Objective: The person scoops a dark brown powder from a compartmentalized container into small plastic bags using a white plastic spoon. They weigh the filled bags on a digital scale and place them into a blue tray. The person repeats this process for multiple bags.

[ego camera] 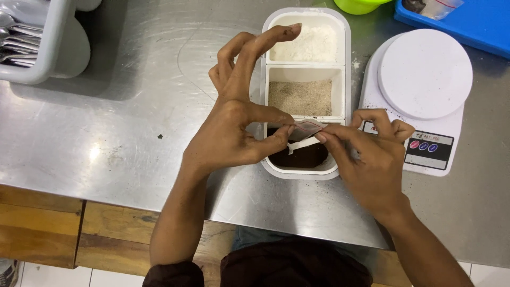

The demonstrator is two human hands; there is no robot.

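Steel counter (133,122) underneath, white three-part tray (348,53) just beyond the fingers, white scale (425,74) off right. Left hand (234,133) and right hand (372,159) both pinched the small sachet (306,127) over the dark compartment. Looked like the opening step; next likely needed a steady pull apart.

A single head-worn camera looks steeply down, close over the steel counter (133,122) at its near edge.

Bright overhead light, glare on steel counter (133,133), sharp.
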